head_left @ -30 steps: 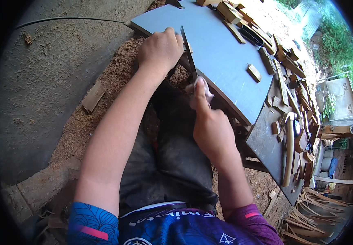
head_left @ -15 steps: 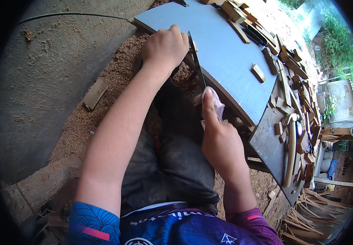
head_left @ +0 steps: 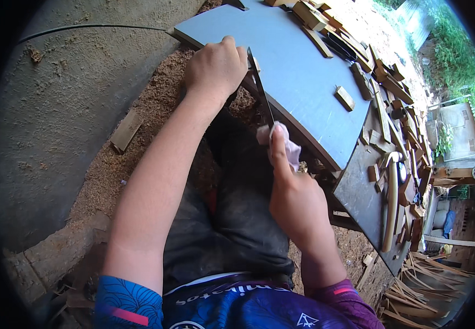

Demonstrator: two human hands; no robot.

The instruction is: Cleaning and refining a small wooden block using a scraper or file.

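Observation:
My right hand [head_left: 301, 204] grips the pale cloth-wrapped end of a long, thin dark blade [head_left: 262, 90], index finger laid along the cloth [head_left: 288, 143]. The blade runs forward beside the near edge of a blue-grey tabletop [head_left: 298, 71]. At its far end my left hand [head_left: 215, 68] is closed in a fist by the table edge. A small pale piece of wood [head_left: 255, 64] shows just past the blade near those knuckles. Whether the left fingers hold that piece is hidden by the hand itself.
One wood block [head_left: 344, 98] lies on the tabletop. Many offcuts [head_left: 391, 82] crowd its far right side. A tool with a curved wooden handle [head_left: 391, 208] rests on a lower dark board [head_left: 352, 181]. Sawdust [head_left: 111, 178] and a loose block [head_left: 126, 131] lie beside the wall.
The blade and my right hand have come back slightly toward me, and more of the cloth shows. My left fist stays by the table edge. The whole view has shifted a little.

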